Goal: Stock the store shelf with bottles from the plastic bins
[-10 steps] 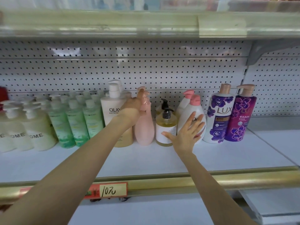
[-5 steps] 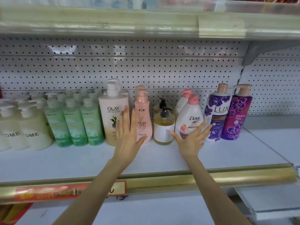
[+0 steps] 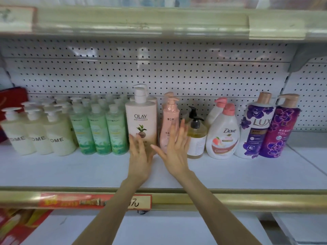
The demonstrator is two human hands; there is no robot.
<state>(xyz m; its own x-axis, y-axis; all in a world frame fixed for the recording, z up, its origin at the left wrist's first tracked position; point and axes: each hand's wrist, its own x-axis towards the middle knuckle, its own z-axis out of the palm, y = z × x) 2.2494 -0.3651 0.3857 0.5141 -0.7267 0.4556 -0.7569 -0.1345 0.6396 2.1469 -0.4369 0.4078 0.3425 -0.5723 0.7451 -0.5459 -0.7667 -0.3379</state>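
My left hand [image 3: 139, 160] by the Olay [image 3: 141, 117], right hand [image 3: 175, 152] by the pink bottle [image 3: 169, 112], both flat and empty: straightening the row, I think. Next, another bottle from the bins.

White shelf [image 3: 230, 174] carries pump bottles, all upright, set toward its back. Left to right:
- three cream bottles [image 3: 35, 137] marked "OME"
- three green bottles [image 3: 99, 133], more behind
- tall beige Olay bottle [image 3: 141, 119]
- slim pink bottle [image 3: 169, 119]
- amber bottle [image 3: 196, 138], black pump
- white Dove bottle [image 3: 223, 137], pink cap
- purple-flowered Lux bottle [image 3: 254, 129]
- magenta bottle [image 3: 277, 131]

Front strip of shelf bare.
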